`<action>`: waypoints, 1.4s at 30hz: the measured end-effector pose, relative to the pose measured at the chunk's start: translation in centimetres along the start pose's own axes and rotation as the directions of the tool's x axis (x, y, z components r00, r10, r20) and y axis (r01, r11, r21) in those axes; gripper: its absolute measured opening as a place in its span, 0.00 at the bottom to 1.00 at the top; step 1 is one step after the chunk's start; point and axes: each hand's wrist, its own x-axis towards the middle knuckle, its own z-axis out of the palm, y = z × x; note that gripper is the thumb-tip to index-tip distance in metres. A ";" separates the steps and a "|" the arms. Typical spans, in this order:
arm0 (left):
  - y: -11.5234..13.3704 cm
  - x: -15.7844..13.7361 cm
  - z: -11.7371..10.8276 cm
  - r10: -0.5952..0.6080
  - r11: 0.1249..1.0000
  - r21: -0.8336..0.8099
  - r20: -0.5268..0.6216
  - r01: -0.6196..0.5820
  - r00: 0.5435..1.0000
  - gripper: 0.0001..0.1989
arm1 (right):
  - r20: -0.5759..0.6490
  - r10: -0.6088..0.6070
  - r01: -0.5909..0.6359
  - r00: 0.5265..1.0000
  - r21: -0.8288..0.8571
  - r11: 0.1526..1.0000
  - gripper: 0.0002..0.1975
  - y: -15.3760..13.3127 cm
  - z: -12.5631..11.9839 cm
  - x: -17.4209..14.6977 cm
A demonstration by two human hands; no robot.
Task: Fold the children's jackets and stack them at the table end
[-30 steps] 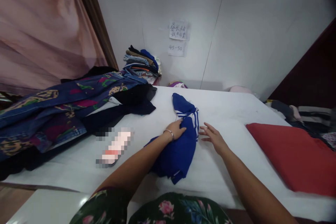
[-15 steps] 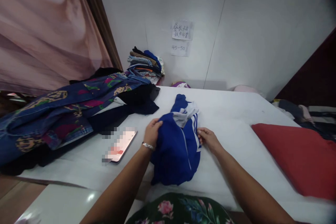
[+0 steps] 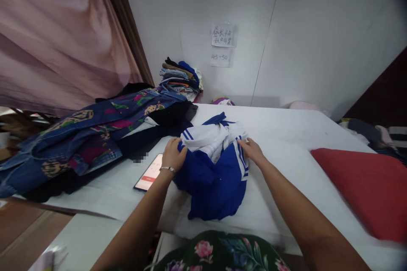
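A blue and white jacket (image 3: 219, 182) with blue-striped white panels lies crumpled on the white-covered table (image 3: 280, 135) in front of me. My left hand (image 3: 174, 154), with a bracelet at the wrist, grips its left edge beside a striped white part. On the other side, my right hand (image 3: 251, 150) pinches the jacket's right edge by the striped band. Between the hands the front sags open and shows the pale inside. A blue piece of the garment sticks out at the far end.
A lit phone (image 3: 149, 175) lies left of my left forearm. Patterned denim clothing (image 3: 95, 127) and dark garments cover the table's left side. A folded clothes stack (image 3: 181, 76) stands at the back; red cloth (image 3: 362, 186) lies at the right.
My left hand has moved left and drawn the jacket's left side outward, so more white striped fabric shows. My right hand has shifted slightly up along the right edge.
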 end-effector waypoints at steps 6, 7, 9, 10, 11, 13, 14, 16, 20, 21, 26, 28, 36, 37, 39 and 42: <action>3.8 1.7 1.9 0.150 0.954 0.183 0.400 -0.239 0.904 0.19 | -0.029 0.046 -0.039 0.999 0.211 0.977 0.08 0.7 -1.6 1.1; 4.0 1.5 2.4 0.145 0.948 0.189 0.461 -0.257 0.875 0.19 | -0.054 0.052 -0.037 0.997 0.259 0.965 0.09 1.3 -2.8 1.0; 4.1 1.0 3.2 0.134 0.944 0.181 0.549 -0.274 0.825 0.16 | -0.120 0.068 -0.022 0.990 0.350 0.937 0.10 3.1 -6.1 0.6; 4.1 0.7 3.4 0.134 0.946 0.167 0.580 -0.279 0.804 0.15 | -0.153 0.085 -0.021 0.984 0.378 0.926 0.10 4.3 -7.8 0.3; 4.0 0.6 3.5 0.135 0.947 0.152 0.609 -0.282 0.782 0.14 | -0.182 0.122 -0.038 0.976 0.407 0.913 0.08 5.6 -9.6 0.0; 4.0 0.9 3.6 0.137 0.951 0.125 0.652 -0.283 0.746 0.14 | -0.183 0.270 -0.172 0.945 0.424 0.889 0.07 8.3 -12.6 -0.7; 4.0 1.3 3.5 0.135 0.952 0.119 0.662 -0.281 0.737 0.14 | -0.183 0.309 -0.211 0.933 0.417 0.884 0.09 9.4 -13.8 -1.0; 4.3 2.8 3.6 0.124 0.954 0.127 0.656 -0.271 0.745 0.16 | -0.209 0.328 -0.231 0.921 0.384 0.894 0.12 10.9 -15.4 -1.3; 5.4 6.9 4.9 0.129 0.955 0.176 0.482 -0.241 0.867 0.18 | -0.294 0.191 -0.141 0.937 0.182 0.973 0.15 10.9 -16.3 0.0; 5.7 7.8 5.5 0.147 0.953 0.176 0.447 -0.248 0.882 0.18 | -0.287 0.139 -0.126 0.948 0.065 0.990 0.16 10.4 -16.1 0.8; 7.5 10.3 9.0 0.253 0.922 0.140 0.487 -0.361 0.836 0.16 | -0.167 0.033 -0.089 0.985 -0.342 0.935 0.16 7.7 -14.5 5.5; 8.0 10.5 10.4 0.265 0.910 0.143 0.522 -0.390 0.811 0.18 | -0.120 0.040 -0.085 0.992 -0.400 0.913 0.13 6.8 -13.3 7.3; 8.2 10.3 12.5 0.210 0.916 0.178 0.551 -0.360 0.807 0.10 | -0.023 -0.005 -0.009 1.000 -0.597 0.802 0.07 4.7 -8.7 7.7; 8.0 10.6 12.1 0.212 0.922 0.166 0.542 -0.351 0.813 0.10 | -0.032 -0.030 0.004 0.999 -0.609 0.793 0.08 4.6 -9.0 7.1; 8.0 12.0 10.9 0.219 0.932 0.144 0.507 -0.332 0.833 0.13 | -0.081 -0.121 0.044 0.989 -0.625 0.779 0.12 4.2 -10.4 6.1; 8.9 15.8 8.8 0.209 0.956 0.106 0.408 -0.274 0.889 0.18 | -0.196 -0.312 0.138 0.930 -0.600 0.788 0.15 2.7 -12.9 6.0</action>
